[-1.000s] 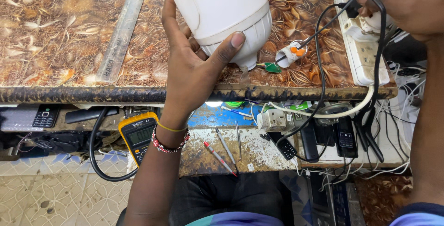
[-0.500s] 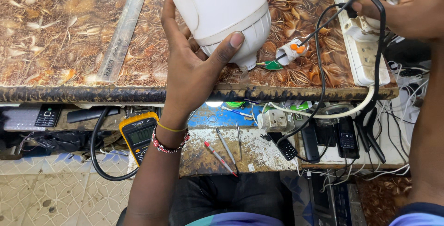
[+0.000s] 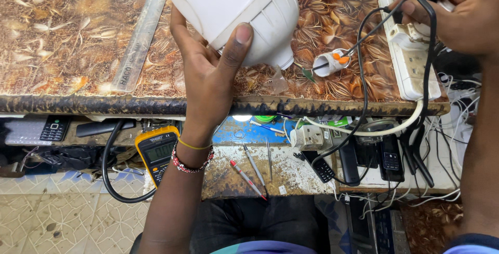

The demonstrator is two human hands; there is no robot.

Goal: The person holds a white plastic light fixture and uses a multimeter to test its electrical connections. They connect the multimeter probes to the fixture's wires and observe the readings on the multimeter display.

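Note:
My left hand point(image 3: 210, 72) grips a large white ribbed bulb housing point(image 3: 244, 10) over the leaf-patterned table, thumb pressed on its side. At the top right, my right hand point(image 3: 457, 10) is closed around a black-taped tool or plug with black cables point(image 3: 364, 51) trailing from it, just above a white power strip point(image 3: 410, 56). A small white lamp holder with orange clips point(image 3: 330, 63) lies on the table between the two hands, wired to the cables.
A clear ruler point(image 3: 140, 36) lies on the table at the left. On the lower shelf sit a yellow multimeter point(image 3: 156, 150), tweezers and screwdrivers point(image 3: 254, 171), a white adapter point(image 3: 309, 137), several phones and remotes point(image 3: 384, 155). Tangled wires hang at the right.
My right hand has shifted slightly right and down with the cables. The left hand and the bulb housing stay where they were.

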